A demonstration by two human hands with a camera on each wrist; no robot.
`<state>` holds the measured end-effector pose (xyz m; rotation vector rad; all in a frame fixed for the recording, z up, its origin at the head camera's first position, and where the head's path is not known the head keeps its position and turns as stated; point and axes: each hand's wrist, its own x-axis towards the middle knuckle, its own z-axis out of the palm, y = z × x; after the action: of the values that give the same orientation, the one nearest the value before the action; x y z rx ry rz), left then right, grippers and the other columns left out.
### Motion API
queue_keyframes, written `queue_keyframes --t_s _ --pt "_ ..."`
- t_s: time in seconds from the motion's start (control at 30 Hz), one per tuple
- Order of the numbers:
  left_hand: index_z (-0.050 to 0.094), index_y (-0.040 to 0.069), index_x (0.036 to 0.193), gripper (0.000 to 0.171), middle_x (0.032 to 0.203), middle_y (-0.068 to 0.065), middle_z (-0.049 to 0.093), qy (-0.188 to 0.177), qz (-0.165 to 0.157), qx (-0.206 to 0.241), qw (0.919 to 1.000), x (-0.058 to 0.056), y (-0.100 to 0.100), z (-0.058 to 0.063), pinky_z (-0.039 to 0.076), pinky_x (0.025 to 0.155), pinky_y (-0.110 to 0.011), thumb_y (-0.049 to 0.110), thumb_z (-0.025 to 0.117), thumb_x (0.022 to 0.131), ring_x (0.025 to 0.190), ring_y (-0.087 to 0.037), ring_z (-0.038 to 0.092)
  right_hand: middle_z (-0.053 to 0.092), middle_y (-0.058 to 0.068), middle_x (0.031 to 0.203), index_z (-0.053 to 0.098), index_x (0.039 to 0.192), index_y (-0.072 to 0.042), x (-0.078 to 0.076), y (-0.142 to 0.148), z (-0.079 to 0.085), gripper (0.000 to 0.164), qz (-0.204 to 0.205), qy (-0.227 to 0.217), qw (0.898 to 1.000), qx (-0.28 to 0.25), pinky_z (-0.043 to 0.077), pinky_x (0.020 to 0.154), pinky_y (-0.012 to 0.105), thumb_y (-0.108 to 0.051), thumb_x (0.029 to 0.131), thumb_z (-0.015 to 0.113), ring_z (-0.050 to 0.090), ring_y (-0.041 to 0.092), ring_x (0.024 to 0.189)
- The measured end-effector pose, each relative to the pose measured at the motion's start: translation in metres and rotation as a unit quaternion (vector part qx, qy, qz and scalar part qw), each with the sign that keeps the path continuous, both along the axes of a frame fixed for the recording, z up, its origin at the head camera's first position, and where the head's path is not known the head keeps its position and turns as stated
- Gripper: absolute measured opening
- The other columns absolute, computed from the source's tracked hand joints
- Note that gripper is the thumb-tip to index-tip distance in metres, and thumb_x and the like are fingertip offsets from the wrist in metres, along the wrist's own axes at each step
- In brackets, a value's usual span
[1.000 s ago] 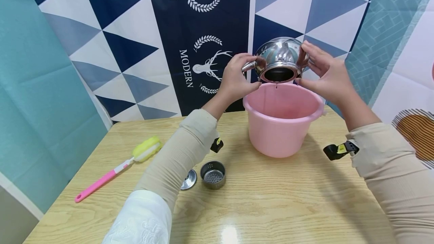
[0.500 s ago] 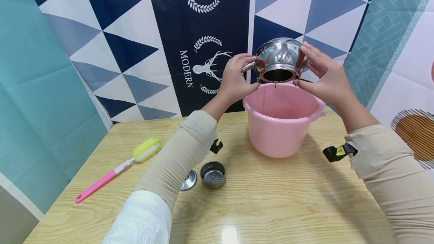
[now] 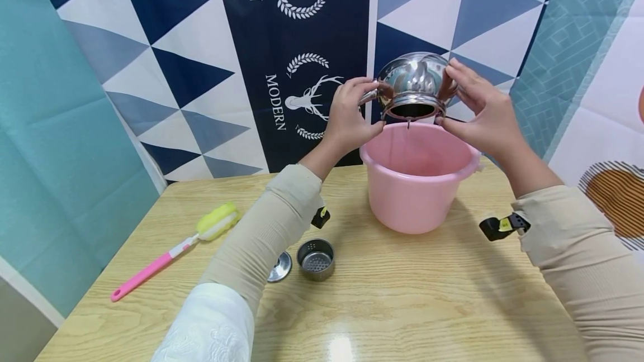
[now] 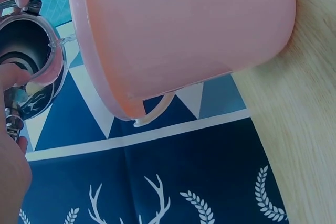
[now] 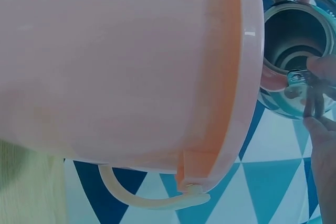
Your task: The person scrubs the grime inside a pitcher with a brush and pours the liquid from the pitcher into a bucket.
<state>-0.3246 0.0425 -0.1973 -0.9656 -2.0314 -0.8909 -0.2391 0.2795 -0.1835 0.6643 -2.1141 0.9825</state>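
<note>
A shiny steel teapot (image 3: 413, 76) is tipped mouth down above the pink bucket (image 3: 416, 205). My left hand (image 3: 352, 116) grips it at the left, fingers round a metal piece on its side and thumb near the rim. On the opposite side my right hand (image 3: 488, 113) holds the body between fingers and thumb. Clear liquid trickles from the teapot's mouth toward the bucket. Both wrist views show the teapot's dark inside, in the left wrist view beside the bucket's rim (image 4: 97, 66). What lies at the bottom of the bucket is hidden.
A perforated strainer basket (image 3: 316, 260) stands on the wooden table (image 3: 417, 306). Beside it a round metal lid (image 3: 283, 267) is partly covered by my left sleeve. Farther left lies a sponge brush (image 3: 216, 221) with a pink handle. A patterned cloth (image 3: 201, 99) hangs behind the table.
Both hands keep hold of the teapot, which has tilted slightly further mouth down, so its opening looks narrower. The trickle hanging from its rim looks a little longer. Bucket and table things stay put.
</note>
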Motion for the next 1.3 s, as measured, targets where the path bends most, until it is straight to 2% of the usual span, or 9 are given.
queue_keyframes --t_s 0.13,0.23,0.4,0.57,0.77,1.0,1.1,1.23,1.3 --pt "0.061 0.003 0.125 0.062 0.132 -0.010 0.054 0.021 -0.001 0.004 0.9998 0.000 0.000 -0.001 0.036 0.098 -0.023 0.016 0.085 0.069 0.117 -0.022 0.047 0.037 0.004 0.153 0.045 0.145 -0.007 0.001 -0.001 -0.001 0.084 -0.006 0.021 1.000 0.011 0.037 0.104 0.023 0.022 0.071 0.072 0.037 0.014 0.139" --pt "0.061 0.002 0.125 0.062 0.132 -0.010 0.054 0.034 -0.001 0.006 0.9994 0.000 0.000 -0.002 0.036 0.098 -0.021 0.016 0.085 0.070 0.117 -0.022 0.047 0.039 0.009 0.152 0.046 0.144 -0.004 -0.005 0.003 -0.005 0.085 -0.007 0.048 0.999 0.021 0.037 0.103 0.023 0.024 0.068 0.072 0.037 0.015 0.139" --pt "0.061 0.002 0.124 0.060 0.132 -0.011 0.053 0.053 0.004 0.006 0.9986 0.000 -0.001 -0.003 0.037 0.098 -0.021 0.015 0.085 0.070 0.116 -0.022 0.047 0.041 0.007 0.151 0.048 0.142 -0.004 -0.018 0.011 -0.013 0.088 -0.012 0.096 0.994 0.042 0.037 0.103 0.022 0.025 0.064 0.076 0.037 0.016 0.139" --pt "0.059 0.002 0.125 0.060 0.134 -0.012 0.052 0.065 0.005 -0.002 0.9979 0.003 -0.003 -0.003 0.032 0.101 -0.020 0.015 0.083 0.072 0.119 -0.023 0.046 0.042 0.003 0.150 0.050 0.141 -0.004 -0.020 0.011 -0.017 0.089 -0.025 0.134 0.989 0.057 0.037 0.102 0.021 0.022 0.062 0.079 0.038 0.016 0.138" --pt "0.058 -0.001 0.125 0.059 0.134 -0.014 0.052 0.100 0.003 -0.007 0.9949 0.002 -0.005 -0.005 0.028 0.105 -0.020 0.015 0.082 0.073 0.121 -0.026 0.045 0.044 0.006 0.149 0.052 0.139 -0.001 -0.022 0.011 -0.019 0.086 -0.035 0.186 0.979 0.081 0.037 0.103 0.022 0.018 0.060 0.082 0.041 0.022 0.137" --pt "0.058 -0.003 0.124 0.057 0.134 -0.016 0.052 0.144 0.001 -0.006 0.9895 0.000 -0.004 -0.010 0.028 0.106 -0.020 0.015 0.080 0.075 0.122 -0.027 0.045 0.046 0.016 0.146 0.053 0.135 0.003 -0.025 0.011 -0.025 0.085 -0.020 0.246 0.966 0.082 0.036 0.105 0.026 0.020 0.056 0.079 0.043 0.031 0.135" --pt "0.058 -0.003 0.123 0.056 0.133 -0.018 0.051 0.171 -0.003 0.001 0.9853 -0.001 -0.004 -0.013 0.029 0.107 -0.021 0.015 0.080 0.075 0.121 -0.029 0.045 0.047 0.019 0.144 0.052 0.135 0.003 -0.024 0.009 -0.027 0.075 -0.016 0.270 0.959 0.084 0.036 0.106 0.029 0.011 0.064 0.078 0.043 0.033 0.134" --pt "0.057 -0.004 0.120 0.051 0.133 -0.020 0.051 0.209 -0.008 0.012 0.9778 -0.004 -0.004 -0.017 0.030 0.107 -0.024 0.013 0.077 0.076 0.119 -0.031 0.046 0.047 0.020 0.143 0.051 0.136 0.001 -0.023 0.005 -0.030 0.056 -0.015 0.296 0.951 0.085 0.036 0.106 0.034 -0.018 0.087 0.071 0.042 0.035 0.134" --pt "0.057 -0.004 0.119 0.050 0.132 -0.021 0.051 0.225 -0.011 0.016 0.9741 -0.006 -0.004 -0.019 0.030 0.107 -0.025 0.012 0.076 0.076 0.118 -0.032 0.047 0.047 0.021 0.143 0.051 0.136 0.000 -0.022 0.003 -0.032 0.053 -0.013 0.303 0.950 0.081 0.036 0.106 0.035 -0.025 0.092 0.067 0.041 0.036 0.134"
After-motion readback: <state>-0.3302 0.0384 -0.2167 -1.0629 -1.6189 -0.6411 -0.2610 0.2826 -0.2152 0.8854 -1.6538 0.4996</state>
